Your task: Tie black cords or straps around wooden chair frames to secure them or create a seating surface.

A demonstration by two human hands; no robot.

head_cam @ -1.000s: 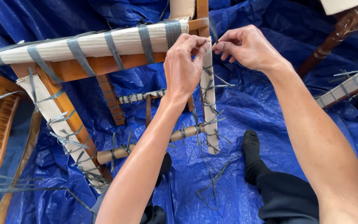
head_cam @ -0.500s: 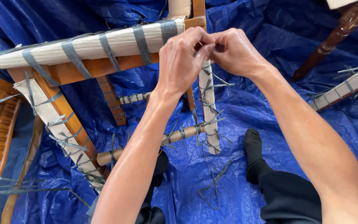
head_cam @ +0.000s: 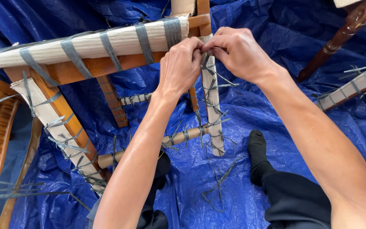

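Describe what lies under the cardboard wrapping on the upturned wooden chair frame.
Orange-brown wood shows beneath the grey-strapped cardboard wrapping along the top rail. On the leg that both hands touch, the wrap hides the wood.

Your two hands, left (head_cam: pixel 178 68) and right (head_cam: pixel 238 53), bunch together at the top of the wrapped chair leg (head_cam: pixel 212 110), so the grey strap end they pinch is hidden under your fingertips. Whether it's a knot there, can't tell. The carved dark leg (head_cam: pixel 339 40) runs off the top right corner, and the wrapped rail (head_cam: pixel 354 87) is cut by the right edge. Your black sock (head_cam: pixel 258 154) disappears under your forearm
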